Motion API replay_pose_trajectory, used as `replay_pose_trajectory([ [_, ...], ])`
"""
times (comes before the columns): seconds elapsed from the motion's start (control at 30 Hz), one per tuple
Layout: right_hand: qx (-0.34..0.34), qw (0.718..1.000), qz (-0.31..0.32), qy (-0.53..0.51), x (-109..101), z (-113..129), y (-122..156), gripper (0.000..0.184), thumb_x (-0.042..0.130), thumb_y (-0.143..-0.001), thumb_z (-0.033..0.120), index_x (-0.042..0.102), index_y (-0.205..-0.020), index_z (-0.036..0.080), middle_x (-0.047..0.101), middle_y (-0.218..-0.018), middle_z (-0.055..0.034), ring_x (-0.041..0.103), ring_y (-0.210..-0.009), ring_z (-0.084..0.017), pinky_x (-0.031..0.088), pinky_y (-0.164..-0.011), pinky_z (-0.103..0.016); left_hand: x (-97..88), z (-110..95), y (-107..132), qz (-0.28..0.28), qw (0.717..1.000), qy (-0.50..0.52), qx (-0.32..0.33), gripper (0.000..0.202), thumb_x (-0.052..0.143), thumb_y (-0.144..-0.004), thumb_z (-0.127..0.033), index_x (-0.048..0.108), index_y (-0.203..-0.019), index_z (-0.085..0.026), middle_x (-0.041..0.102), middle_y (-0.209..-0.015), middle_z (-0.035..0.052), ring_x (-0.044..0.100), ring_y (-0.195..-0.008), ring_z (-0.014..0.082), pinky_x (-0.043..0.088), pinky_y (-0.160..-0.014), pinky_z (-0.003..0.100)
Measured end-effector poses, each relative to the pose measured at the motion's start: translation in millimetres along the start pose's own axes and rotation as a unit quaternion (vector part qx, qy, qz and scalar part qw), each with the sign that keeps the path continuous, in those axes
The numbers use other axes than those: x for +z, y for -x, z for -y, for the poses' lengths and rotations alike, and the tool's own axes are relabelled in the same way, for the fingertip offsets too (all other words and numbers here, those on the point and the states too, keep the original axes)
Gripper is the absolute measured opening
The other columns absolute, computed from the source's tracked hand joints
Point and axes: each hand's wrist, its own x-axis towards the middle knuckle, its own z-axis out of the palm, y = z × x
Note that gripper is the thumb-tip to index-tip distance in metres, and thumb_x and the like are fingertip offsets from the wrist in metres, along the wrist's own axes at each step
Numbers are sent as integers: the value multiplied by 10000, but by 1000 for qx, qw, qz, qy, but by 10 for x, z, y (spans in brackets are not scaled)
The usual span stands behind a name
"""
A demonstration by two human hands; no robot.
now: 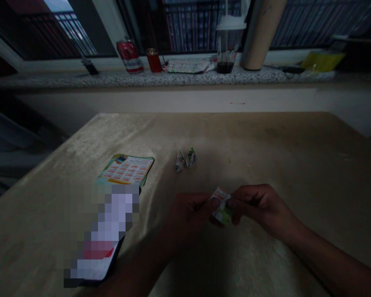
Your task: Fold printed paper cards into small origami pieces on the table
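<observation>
Both my hands meet over the near middle of a tan table [266,140]. My left hand [188,216] and my right hand [259,206] each pinch one side of a small folded piece of printed paper [221,205], orange-white on top and green below, held just above the tabletop. Two small folded paper shapes [186,159] lie side by side farther out on the table. A stack of printed flyers [125,169] rests to the left.
A phone-like device with a blurred-out screen [102,239] lies at the near left. On the stone windowsill [80,78] behind stand a red can [130,56], a small red jar [154,60], a lidded cup [229,43] and a cardboard tube [261,33].
</observation>
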Motion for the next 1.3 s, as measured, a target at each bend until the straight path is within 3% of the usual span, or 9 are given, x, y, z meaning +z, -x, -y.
replay_pose_trajectory([
  [0.17, 10, 1000, 8, -8, -14, 30, 11, 262, 765, -865, 379, 745, -723, 160, 723, -588, -26, 653, -502, -114, 501, -497, -213, -21, 18, -3, 12, 999, 26, -14, 300, 636, -950, -425, 802, -964, -175, 776, -833, 45, 696, -730, 157, 519, -685, 243],
  [0.33, 24, 999, 25, -4, 32, 45, 15, 274, 766, -856, 404, 753, -737, 158, 713, -615, -29, 639, -541, -119, 501, -519, -228, -18, 27, -1, -61, 998, -9, -1, 259, 660, -924, -395, 796, -882, -179, 753, -750, 24, 676, -677, 153, 504, -622, 230],
  [0.5, 7, 1000, -23, 6, 75, -1, 5, 281, 792, -827, 398, 737, -683, 164, 703, -638, -25, 631, -588, -116, 491, -546, -219, 29, 19, 19, -139, 990, -30, 20, 197, 659, -911, -337, 775, -884, -180, 771, -788, 22, 704, -718, 163, 523, -645, 234],
  [0.8, 11, 998, -57, -2, 91, 40, 46, 283, 818, -808, 396, 679, -706, 171, 713, -580, -19, 642, -514, -128, 479, -486, -226, 55, 58, 8, -118, 993, 17, 5, 199, 676, -905, -361, 679, -962, -171, 784, -823, 36, 727, -727, 165, 552, -660, 250],
  [0.9, 17, 997, -60, -47, 72, 0, 30, 284, 798, -835, 393, 668, -713, 173, 725, -595, -19, 668, -544, -134, 526, -548, -242, 46, 30, 17, -125, 990, 58, 10, 338, 730, -857, -339, 573, -1120, -195, 783, -880, 33, 735, -750, 175, 574, -685, 272],
  [1.0, -3, 996, -42, -73, 13, -35, 28, 241, 721, -909, 407, 691, -828, 182, 754, -691, -30, 700, -624, -143, 563, -623, -258, 12, 12, 17, -132, 990, 51, 20, 260, 722, -830, -290, 574, -1020, -191, 745, -843, 16, 692, -689, 150, 559, -650, 260],
  [1.13, -99, 987, -49, 113, -115, -19, 41, 373, 739, -898, 330, 629, -1247, 259, 758, -1103, -71, 724, -978, -206, 583, -831, -333, -51, 51, -18, -111, 993, -16, 19, 97, 638, -865, -258, 615, -912, -176, 712, -835, 24, 651, -688, 142, 506, -621, 244],
  [1.23, -202, 919, 22, 338, -204, -17, 21, 324, 724, -896, 242, 686, -1216, 270, 708, -1221, -76, 669, -1095, -229, 532, -935, -380, -72, 95, -36, -59, 983, -168, 34, 103, 578, -915, -230, 662, -942, -177, 717, -871, 40, 663, -785, 178, 504, -714, 290],
  [1.3, -238, 873, 82, 418, -235, -33, -6, 228, 690, -923, 234, 727, -1144, 271, 735, -1124, -54, 672, -1035, -221, 509, -933, -394, -78, 102, -26, -27, 948, -310, 69, 143, 553, -942, -217, 692, -950, -182, 705, -886, 50, 645, -833, 203, 496, -784, 337],
])
